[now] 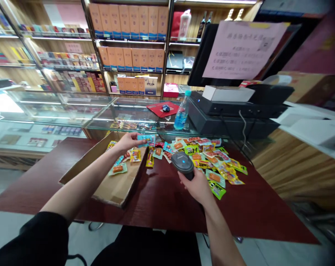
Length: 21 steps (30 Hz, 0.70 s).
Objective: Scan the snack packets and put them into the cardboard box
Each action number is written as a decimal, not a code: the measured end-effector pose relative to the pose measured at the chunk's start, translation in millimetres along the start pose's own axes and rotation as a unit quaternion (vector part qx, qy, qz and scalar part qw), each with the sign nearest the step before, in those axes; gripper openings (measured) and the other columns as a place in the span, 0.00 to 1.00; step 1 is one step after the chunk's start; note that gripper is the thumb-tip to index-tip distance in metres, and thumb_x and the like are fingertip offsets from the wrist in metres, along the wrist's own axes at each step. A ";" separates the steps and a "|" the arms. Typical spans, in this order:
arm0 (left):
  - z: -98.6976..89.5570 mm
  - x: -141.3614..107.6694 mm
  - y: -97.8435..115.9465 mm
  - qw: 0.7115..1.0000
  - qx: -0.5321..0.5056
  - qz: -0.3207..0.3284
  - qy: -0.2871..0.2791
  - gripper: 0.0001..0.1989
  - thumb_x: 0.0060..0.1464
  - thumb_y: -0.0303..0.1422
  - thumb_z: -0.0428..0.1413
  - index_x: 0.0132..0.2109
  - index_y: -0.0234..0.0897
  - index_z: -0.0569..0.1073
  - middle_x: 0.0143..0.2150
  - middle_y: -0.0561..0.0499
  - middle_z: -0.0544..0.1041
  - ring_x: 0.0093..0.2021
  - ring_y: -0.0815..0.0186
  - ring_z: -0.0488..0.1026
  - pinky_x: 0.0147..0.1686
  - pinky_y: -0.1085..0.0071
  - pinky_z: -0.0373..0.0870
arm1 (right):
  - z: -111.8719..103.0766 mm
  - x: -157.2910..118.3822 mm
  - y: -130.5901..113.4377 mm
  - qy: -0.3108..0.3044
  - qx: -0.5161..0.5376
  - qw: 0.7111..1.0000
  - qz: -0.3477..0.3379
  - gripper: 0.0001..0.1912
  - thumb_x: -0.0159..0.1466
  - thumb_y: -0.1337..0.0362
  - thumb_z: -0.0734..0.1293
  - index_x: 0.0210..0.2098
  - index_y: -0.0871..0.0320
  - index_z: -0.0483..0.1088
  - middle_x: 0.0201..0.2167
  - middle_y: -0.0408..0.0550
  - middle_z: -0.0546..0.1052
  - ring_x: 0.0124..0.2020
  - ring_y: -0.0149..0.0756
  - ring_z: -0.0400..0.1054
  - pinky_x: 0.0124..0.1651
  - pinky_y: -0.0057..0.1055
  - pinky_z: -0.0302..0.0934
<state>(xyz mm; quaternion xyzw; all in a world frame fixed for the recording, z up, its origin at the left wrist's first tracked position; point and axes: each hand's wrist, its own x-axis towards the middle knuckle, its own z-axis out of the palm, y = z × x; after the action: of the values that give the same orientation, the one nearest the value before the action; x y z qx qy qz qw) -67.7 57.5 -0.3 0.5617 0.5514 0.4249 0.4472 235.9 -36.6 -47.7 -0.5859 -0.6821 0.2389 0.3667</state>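
My left hand (128, 142) pinches a blue snack packet (147, 140) above the far right edge of a shallow cardboard box (112, 188). Inside that box lie several packets, among them a yellow one (135, 156) and a clear-and-green sausage packet (118, 169). My right hand (196, 183) is wrapped round the handle of a dark barcode scanner (182, 163), whose small blue light is lit. Beyond and to the right of the scanner spreads a loose pile of snack packets (209, 157) in yellow, green and clear wrappers. A narrow yellow packet (150, 157) lies beside the box.
Everything rests on a dark red table (167, 207). Behind it, a glass counter (123, 111) carries a bottle of blue drink (182, 112), a red mat (156, 109) with a mouse (166, 108), and a monitor (196, 61) with a paper notice (242, 50). Stocked shelves line the wall.
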 end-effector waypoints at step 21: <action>59.3 20.0 -18.2 0.987 0.090 0.083 -0.101 0.18 0.39 0.42 0.65 0.36 0.34 0.75 0.30 0.49 0.78 0.29 0.66 0.74 0.33 0.71 0.70 | -11.8 -2.9 4.4 0.018 -0.029 0.999 0.017 0.15 0.58 0.52 0.65 0.36 0.58 0.71 0.25 0.51 0.78 0.27 0.44 0.74 0.29 0.33 0.64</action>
<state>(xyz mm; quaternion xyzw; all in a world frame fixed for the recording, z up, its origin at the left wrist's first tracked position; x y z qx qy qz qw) -13.9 75.4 -32.4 0.6832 0.4908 0.3506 0.4116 248.0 -39.8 -44.4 -0.6117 -0.6720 0.2150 0.3578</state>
